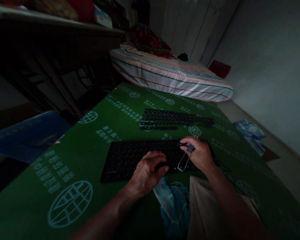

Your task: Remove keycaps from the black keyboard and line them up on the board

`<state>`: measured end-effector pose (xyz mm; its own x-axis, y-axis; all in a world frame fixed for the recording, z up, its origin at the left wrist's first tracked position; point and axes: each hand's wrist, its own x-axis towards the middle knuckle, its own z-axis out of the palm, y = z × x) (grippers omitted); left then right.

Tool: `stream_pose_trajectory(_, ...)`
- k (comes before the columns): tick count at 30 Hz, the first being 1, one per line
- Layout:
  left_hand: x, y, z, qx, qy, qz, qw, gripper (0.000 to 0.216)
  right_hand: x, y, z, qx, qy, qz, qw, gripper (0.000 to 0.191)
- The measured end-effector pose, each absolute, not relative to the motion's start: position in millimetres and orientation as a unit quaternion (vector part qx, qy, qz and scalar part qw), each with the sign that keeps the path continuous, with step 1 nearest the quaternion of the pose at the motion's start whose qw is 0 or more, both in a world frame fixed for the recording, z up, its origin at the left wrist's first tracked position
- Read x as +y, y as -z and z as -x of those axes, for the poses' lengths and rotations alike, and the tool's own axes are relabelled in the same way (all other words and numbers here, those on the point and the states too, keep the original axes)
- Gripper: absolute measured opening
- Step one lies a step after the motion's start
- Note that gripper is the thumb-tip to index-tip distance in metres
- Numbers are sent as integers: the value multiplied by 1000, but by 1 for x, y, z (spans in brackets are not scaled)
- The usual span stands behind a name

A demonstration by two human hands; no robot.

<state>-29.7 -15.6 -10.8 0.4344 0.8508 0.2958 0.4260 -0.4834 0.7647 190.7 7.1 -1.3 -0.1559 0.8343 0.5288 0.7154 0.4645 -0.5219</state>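
Observation:
A black keyboard (126,156) lies on the green printed board, most of its key area dark and hard to make out. My left hand (150,168) rests over its middle, fingers curved and thumb apart, with nothing visible in the grasp. Above the keyboard's right part, my right hand (198,151) is closed around a wire keycap puller (186,161), its wire loop pointing down toward me. The thumb and forefinger also pinch a small dark piece, maybe a keycap. Beyond the keyboard, several black keycaps (167,117) lie in rows, with a long spacebar (158,128) in front.
Blue cloth (176,206) and beige cloth (202,203) lie at the near edge of the green board (72,156). A cable runs off the keyboard's right side. A mattress (172,73) stands behind, a dark table (65,30) at left, and a wall (270,66) at right.

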Motion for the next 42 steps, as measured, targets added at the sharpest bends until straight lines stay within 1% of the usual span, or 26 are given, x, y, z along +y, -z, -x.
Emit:
stream_pose_trajectory(3, -16, 12, 30, 404, -332, -799, 296, 14, 48, 3, -217, -726, -86, 550, 403, 10)
stream_pose_trajectory(6, -16, 13, 31, 400, -328, -808, 283, 13, 84, 9, -233, -733, -89, 559, 378, 11)
stream_pose_trajectory(12, -16, 12, 32, 405, -317, -811, 278, 10, 121, 26, -238, -745, -120, 561, 340, 14)
stream_pose_trajectory(21, -17, 7, 32, 410, -303, -812, 284, 8, 133, 38, -239, -751, -135, 559, 325, 12)
stream_pose_trajectory(42, -16, 10, 33, 405, -287, -822, 281, 8, 138, 42, -239, -764, -107, 556, 310, 16)
